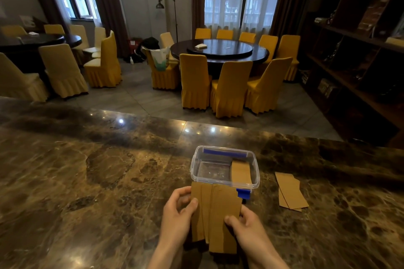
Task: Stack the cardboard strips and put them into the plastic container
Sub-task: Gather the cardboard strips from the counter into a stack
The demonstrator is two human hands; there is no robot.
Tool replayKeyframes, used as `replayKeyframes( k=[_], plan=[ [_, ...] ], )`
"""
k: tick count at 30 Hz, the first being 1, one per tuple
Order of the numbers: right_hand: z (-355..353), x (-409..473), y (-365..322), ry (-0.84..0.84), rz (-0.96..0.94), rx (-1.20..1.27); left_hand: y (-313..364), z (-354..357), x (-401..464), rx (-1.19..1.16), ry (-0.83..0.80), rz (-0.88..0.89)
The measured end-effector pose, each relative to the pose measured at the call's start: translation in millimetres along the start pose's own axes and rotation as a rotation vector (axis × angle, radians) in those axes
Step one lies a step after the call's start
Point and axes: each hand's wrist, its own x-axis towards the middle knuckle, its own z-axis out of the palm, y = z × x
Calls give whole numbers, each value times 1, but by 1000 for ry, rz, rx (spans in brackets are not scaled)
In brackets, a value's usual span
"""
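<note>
A loose bundle of brown cardboard strips (215,214) is held upright-lengthwise between both hands, just in front of the clear plastic container (195,178). My left hand (179,216) grips the bundle's left edge with thumb on top. My right hand (247,225) grips its right edge. The strips are fanned, not aligned. The container has blue clips and stands open on the marble counter; one cardboard strip (241,171) lies inside it at the right. A few more strips (289,191) lie flat on the counter to the right of the container.
The dark marble counter (98,181) stretches wide to the left and right of me. Beyond its far edge the floor drops to a dining room with round tables (219,49), yellow-covered chairs and a dark shelf unit (358,50) at right.
</note>
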Motion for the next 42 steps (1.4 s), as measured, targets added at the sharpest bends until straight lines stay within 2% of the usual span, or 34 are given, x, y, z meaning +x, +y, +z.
replayKeyframes(
  k=[4,9,14,19,27,36,42],
  plan=[
    [-7,0,1,33,-5,31,1,9,-5,-22,-80,19],
    [-16,1,8,66,-7,76,-4,32,-13,215,-151,30],
    [-33,1,13,132,-17,85,-11,61,-13,269,-151,-13],
    [-73,-4,13,182,-17,99,-14,101,-10,298,-240,-28],
    [-151,3,9,379,-32,172,-8,188,0,294,-378,-79],
    [-192,58,2,567,33,-6,2,246,38,498,-296,-72],
    [-187,82,-1,616,102,-212,-5,262,50,781,-212,-39]
  ],
)
